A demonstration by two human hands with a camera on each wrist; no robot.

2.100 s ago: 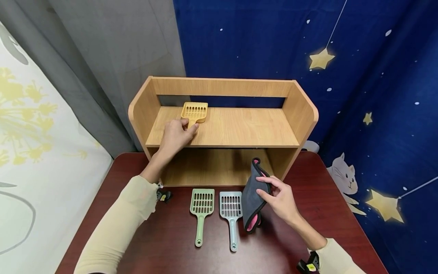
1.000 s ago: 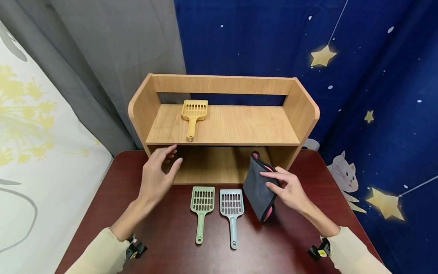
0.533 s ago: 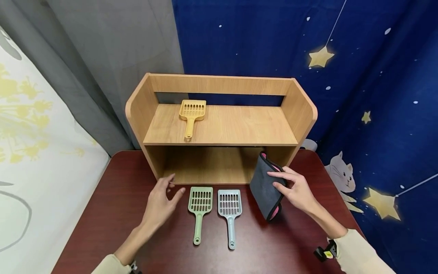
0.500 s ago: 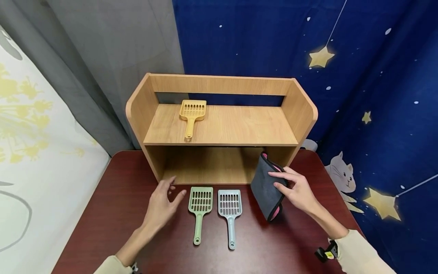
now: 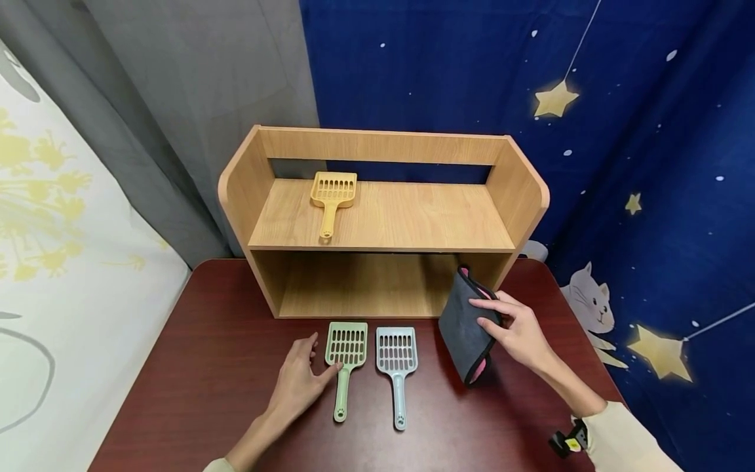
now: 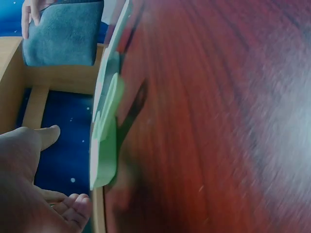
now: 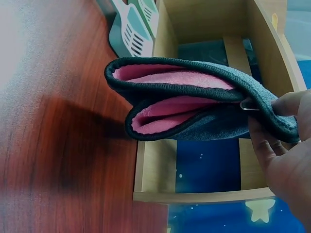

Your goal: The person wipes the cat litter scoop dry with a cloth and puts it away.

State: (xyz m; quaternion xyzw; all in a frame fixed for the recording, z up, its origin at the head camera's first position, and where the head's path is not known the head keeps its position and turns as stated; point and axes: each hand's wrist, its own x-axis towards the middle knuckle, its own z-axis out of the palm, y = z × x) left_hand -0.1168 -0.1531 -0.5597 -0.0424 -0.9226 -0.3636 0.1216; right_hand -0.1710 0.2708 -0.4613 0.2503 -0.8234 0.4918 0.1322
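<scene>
My left hand (image 5: 318, 359) lies open on the dark red table (image 5: 206, 367), its thumb at the neck of a green slotted scoop (image 5: 345, 357) and its fingers beside the head. In the left wrist view the green scoop (image 6: 104, 145) is seen edge-on, with the palm close to it and nothing gripped. A blue-grey scoop (image 5: 397, 364) lies just to its right. My right hand (image 5: 479, 313) pinches a folded grey cloth with pink lining (image 5: 463, 328), held upright above the table's right part. The cloth (image 7: 194, 107) hangs doubled over from the thumb.
A two-level wooden shelf unit (image 5: 383, 219) stands at the back of the table, with a yellow scoop (image 5: 332, 196) on the left of its upper board. Its lower bay holds nothing. Grey and blue starred curtains hang behind.
My left hand came down from the yellow scoop on the upper shelf to the table and now touches the green scoop. The right hand with the cloth drifted a little to the right.
</scene>
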